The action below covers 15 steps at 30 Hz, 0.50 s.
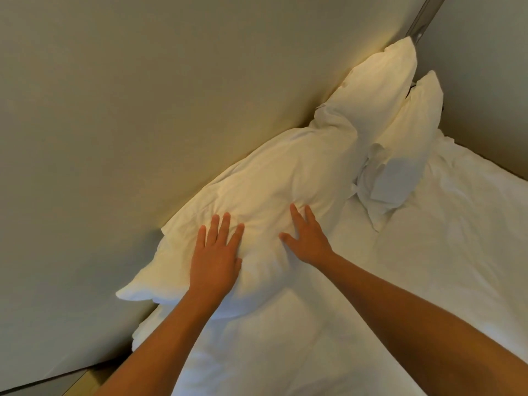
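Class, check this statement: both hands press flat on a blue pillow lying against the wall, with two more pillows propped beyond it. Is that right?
No. The head view shows the pillow is white, not blue. Both the left hand and the right hand do press flat on it.

The camera rides on the person's head, facing forward and down onto the bed (428,267). It sits close and tilted, the pillow (271,181) mid-frame and the wall (143,110) filling the upper left.
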Each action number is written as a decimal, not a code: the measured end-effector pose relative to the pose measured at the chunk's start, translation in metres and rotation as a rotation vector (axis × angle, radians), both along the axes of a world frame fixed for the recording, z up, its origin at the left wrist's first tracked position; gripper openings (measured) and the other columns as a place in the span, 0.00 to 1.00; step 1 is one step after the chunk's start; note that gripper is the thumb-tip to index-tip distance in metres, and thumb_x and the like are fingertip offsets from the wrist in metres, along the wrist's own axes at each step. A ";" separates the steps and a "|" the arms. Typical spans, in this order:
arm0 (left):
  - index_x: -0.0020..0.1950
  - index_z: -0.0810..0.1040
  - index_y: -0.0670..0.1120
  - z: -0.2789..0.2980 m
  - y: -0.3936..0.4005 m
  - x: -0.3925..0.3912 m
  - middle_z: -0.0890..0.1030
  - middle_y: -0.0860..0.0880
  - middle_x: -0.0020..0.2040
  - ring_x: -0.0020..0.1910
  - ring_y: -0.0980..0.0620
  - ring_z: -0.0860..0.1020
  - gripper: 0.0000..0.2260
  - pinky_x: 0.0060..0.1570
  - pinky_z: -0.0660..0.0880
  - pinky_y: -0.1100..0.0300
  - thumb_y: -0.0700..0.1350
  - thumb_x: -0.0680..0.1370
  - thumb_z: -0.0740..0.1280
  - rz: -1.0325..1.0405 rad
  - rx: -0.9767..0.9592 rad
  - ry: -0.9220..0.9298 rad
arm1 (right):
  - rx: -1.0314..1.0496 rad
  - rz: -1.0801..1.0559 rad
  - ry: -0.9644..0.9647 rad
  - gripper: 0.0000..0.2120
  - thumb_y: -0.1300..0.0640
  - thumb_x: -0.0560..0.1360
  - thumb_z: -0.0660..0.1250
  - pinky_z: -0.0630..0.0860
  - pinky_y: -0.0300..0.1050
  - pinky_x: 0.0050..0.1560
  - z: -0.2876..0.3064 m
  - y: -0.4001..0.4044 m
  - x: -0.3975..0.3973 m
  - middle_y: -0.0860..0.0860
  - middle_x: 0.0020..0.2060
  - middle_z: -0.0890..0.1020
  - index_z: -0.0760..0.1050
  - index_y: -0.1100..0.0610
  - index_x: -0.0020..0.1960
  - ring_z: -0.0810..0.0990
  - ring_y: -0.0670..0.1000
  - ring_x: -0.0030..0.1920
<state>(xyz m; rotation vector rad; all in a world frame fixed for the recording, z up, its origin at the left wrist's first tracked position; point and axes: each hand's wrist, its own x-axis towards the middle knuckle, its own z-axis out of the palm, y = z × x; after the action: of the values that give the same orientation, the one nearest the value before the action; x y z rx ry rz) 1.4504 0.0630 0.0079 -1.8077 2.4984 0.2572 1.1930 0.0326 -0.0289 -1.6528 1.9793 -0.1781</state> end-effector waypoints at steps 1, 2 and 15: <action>0.85 0.50 0.55 -0.001 -0.002 0.002 0.44 0.45 0.85 0.84 0.40 0.43 0.34 0.81 0.45 0.42 0.58 0.83 0.61 -0.006 0.001 0.001 | 0.017 0.000 0.007 0.41 0.34 0.80 0.62 0.61 0.56 0.77 0.000 -0.004 0.001 0.53 0.85 0.43 0.43 0.41 0.84 0.53 0.59 0.83; 0.85 0.49 0.55 -0.001 -0.002 0.003 0.44 0.45 0.85 0.84 0.41 0.43 0.34 0.82 0.45 0.42 0.59 0.83 0.61 -0.007 0.006 0.008 | 0.032 0.003 0.015 0.41 0.34 0.80 0.62 0.60 0.56 0.78 0.000 -0.006 0.002 0.53 0.85 0.43 0.43 0.41 0.84 0.53 0.59 0.83; 0.83 0.57 0.50 0.035 0.075 -0.102 0.51 0.42 0.85 0.83 0.41 0.50 0.29 0.80 0.52 0.40 0.60 0.84 0.56 -0.037 0.263 0.167 | 0.065 -0.096 0.082 0.34 0.41 0.83 0.63 0.62 0.51 0.78 0.031 0.182 -0.088 0.51 0.81 0.65 0.57 0.49 0.84 0.62 0.55 0.80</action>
<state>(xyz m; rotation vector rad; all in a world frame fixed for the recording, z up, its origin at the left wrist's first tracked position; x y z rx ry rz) 1.3483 0.1376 0.0429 -1.6980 2.4569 0.7245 1.1054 0.2143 0.0019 -1.5483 2.1043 -0.0824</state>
